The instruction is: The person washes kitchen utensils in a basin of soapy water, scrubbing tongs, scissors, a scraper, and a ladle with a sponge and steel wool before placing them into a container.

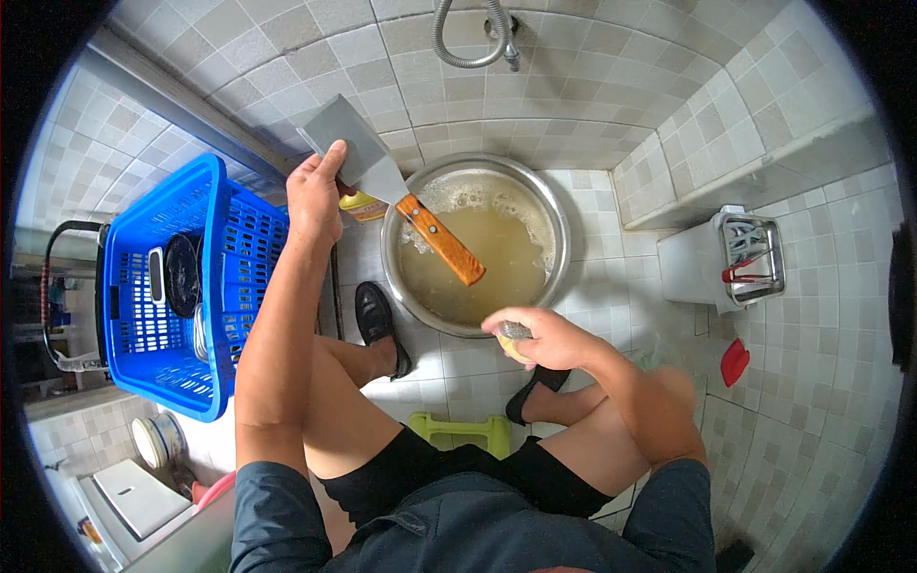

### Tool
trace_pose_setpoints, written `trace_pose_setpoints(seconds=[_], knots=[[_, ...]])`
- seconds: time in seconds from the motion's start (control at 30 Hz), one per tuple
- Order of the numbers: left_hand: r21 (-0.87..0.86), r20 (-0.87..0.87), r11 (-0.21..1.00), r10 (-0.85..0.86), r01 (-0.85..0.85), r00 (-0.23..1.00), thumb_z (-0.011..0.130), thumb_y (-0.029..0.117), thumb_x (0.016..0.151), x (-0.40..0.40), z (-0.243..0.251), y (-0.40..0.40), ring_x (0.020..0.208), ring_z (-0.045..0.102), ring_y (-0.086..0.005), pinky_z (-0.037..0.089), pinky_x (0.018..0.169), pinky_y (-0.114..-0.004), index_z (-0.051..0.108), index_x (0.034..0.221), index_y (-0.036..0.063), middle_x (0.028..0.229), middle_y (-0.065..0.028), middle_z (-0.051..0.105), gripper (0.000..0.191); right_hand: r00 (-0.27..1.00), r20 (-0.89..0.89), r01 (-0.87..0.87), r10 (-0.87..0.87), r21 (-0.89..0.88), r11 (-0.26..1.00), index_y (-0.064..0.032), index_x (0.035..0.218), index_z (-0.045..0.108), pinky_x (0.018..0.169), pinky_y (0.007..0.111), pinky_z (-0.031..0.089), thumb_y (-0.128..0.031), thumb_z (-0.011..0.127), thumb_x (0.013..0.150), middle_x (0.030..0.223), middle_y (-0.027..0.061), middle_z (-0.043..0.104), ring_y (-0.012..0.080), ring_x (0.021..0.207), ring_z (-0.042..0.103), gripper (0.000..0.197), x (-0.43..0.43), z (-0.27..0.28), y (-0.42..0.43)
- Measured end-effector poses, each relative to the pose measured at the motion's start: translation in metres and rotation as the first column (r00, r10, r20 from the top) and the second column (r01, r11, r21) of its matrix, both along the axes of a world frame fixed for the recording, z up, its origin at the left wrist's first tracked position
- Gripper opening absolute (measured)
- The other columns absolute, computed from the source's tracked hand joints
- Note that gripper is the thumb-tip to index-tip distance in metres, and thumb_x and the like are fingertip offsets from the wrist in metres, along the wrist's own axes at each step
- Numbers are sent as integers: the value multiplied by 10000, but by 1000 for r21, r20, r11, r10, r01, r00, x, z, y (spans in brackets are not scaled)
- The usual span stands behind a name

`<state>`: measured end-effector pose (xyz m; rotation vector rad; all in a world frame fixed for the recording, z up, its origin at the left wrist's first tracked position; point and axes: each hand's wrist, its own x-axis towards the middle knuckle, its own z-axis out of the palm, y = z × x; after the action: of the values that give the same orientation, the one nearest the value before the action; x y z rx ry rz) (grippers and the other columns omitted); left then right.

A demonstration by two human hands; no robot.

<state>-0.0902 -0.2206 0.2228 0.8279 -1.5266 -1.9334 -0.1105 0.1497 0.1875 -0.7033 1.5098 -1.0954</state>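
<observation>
My left hand (315,190) grips the edge of a wide metal spatula blade (369,157), thumb on its face. The wooden handle (440,240), fixed with rivets, slants down over a large metal basin (562,243). Cloudy, yellowish water (494,243) with foam along its far edge fills the basin's bottom. In my right hand (551,336), near the basin's front rim, is a scrubbing sponge (513,340) with a grey face and a yellow face. The spatula and the sponge are apart.
At left stands a blue plastic basket (218,286) holding dark cookware. A yellow bottle (363,206) is behind my left hand. To the right is a pale bin (688,261) with a metal container of utensils (749,251); a red item (734,362) lies nearby. Above hangs a shower hose (466,61).
</observation>
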Motion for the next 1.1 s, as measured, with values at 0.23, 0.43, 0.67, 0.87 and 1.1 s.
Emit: trace_pose_setpoints(seconds=[0.23, 0.43, 0.67, 0.87, 1.1], knots=[[110, -96, 977, -175, 185, 980, 663, 248, 972, -4, 8, 45, 652, 595, -98, 474, 590, -275, 678, 890, 49, 805, -16, 682, 216, 972, 234, -3, 31, -120, 993, 20, 909, 655, 603, 283, 504, -339, 553, 1030, 743, 57, 558, 87, 600, 519, 393, 6, 32, 10], [86, 70, 947, -317, 311, 946, 660, 281, 972, 7, -8, 67, 799, 619, -89, 469, 706, -255, 698, 1033, 43, 932, 1, 700, 248, 890, 446, 180, -99, -142, 973, 20, 1004, 625, 411, 254, 294, -324, 522, 1048, 548, -43, 443, 57, 438, 366, 362, 47, 26, 9], [120, 70, 901, -427, 417, 902, 685, 250, 953, 1, -40, 97, 553, 511, -102, 412, 523, -288, 610, 758, 92, 677, -8, 597, 262, 793, 566, 418, -224, -238, 877, -9, 932, 605, 515, 270, 462, -363, 483, 1056, 844, 118, 645, 177, 711, 638, 394, 97, 21, 28], [196, 156, 808, -585, 555, 796, 692, 267, 945, 2, -41, 122, 543, 546, -110, 446, 488, -276, 601, 752, 116, 692, -8, 620, 261, 723, 650, 499, -233, -257, 828, -19, 932, 605, 479, 280, 441, -398, 397, 1064, 852, 149, 651, 204, 707, 649, 452, 128, 24, 43], [227, 231, 646, -763, 729, 604, 619, 283, 995, 18, -29, 150, 651, 611, -153, 488, 571, -279, 641, 873, 38, 779, -54, 641, 274, 569, 765, 643, -301, -185, 743, -58, 937, 606, 374, 276, 390, -439, 399, 1032, 802, 151, 646, 198, 627, 646, 444, 146, 18, 67]])
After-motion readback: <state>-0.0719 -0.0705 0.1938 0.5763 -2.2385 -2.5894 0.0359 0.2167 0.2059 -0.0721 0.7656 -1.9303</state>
